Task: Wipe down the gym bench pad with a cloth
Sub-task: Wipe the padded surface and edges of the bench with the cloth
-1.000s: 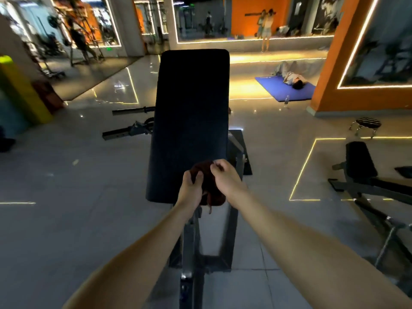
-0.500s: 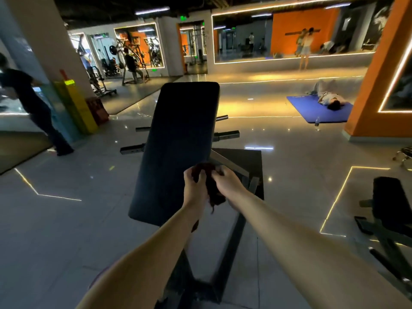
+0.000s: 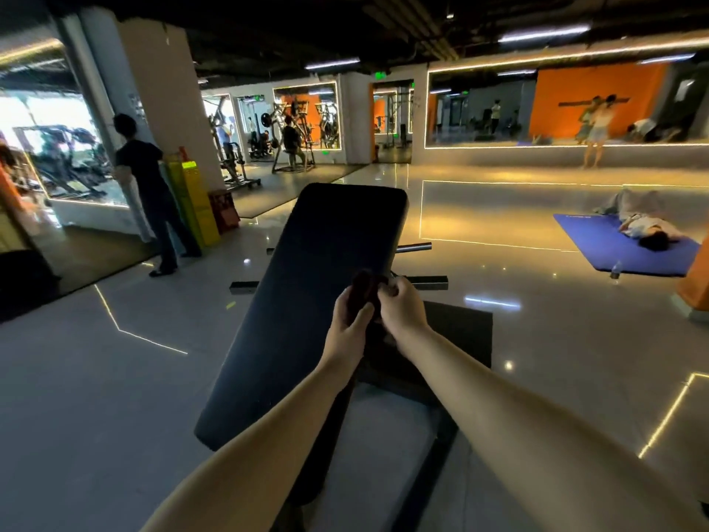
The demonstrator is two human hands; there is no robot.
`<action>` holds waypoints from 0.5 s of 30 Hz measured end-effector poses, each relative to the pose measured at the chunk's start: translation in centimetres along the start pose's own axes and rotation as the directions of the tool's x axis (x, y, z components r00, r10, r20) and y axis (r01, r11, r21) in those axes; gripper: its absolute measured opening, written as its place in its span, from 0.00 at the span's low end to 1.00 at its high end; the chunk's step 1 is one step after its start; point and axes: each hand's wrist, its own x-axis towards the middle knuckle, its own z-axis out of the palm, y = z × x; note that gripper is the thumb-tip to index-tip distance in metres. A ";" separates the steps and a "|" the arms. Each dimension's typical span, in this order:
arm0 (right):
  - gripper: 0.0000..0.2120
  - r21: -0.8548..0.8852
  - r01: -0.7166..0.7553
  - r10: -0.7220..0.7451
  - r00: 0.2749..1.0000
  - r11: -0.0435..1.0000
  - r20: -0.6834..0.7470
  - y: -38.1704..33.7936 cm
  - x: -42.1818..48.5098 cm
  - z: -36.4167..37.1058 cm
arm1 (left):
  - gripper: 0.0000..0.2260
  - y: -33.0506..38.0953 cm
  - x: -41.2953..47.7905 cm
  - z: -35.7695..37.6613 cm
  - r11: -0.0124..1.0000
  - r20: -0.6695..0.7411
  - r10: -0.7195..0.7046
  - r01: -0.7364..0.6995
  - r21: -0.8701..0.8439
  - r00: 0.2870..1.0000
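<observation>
The long black bench pad runs away from me at a slant in the middle of the view, on a dark metal frame. A small dark reddish-brown cloth is bunched between both hands over the pad's right edge, about halfway along. My left hand grips the cloth from below-left. My right hand pinches it from the right. Most of the cloth is hidden by the fingers.
A person in dark clothes stands at the left by a mirror wall and yellow pads. Someone lies on a blue mat at the right. Weight machines stand at the back. Glossy floor surrounds the bench.
The view has tilted upward and swung left, showing more of the room. Both hands, still on the cloth, have shifted from the pad's near end toward its right edge, farther along.
</observation>
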 end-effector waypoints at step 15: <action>0.11 -0.221 0.412 -0.359 0.901 0.884 0.244 1.2 24.2 -1.1 | 0.26 -1.8 19.7 6.5 0.944 -0.461 0.211 -0.057 0.325 0.862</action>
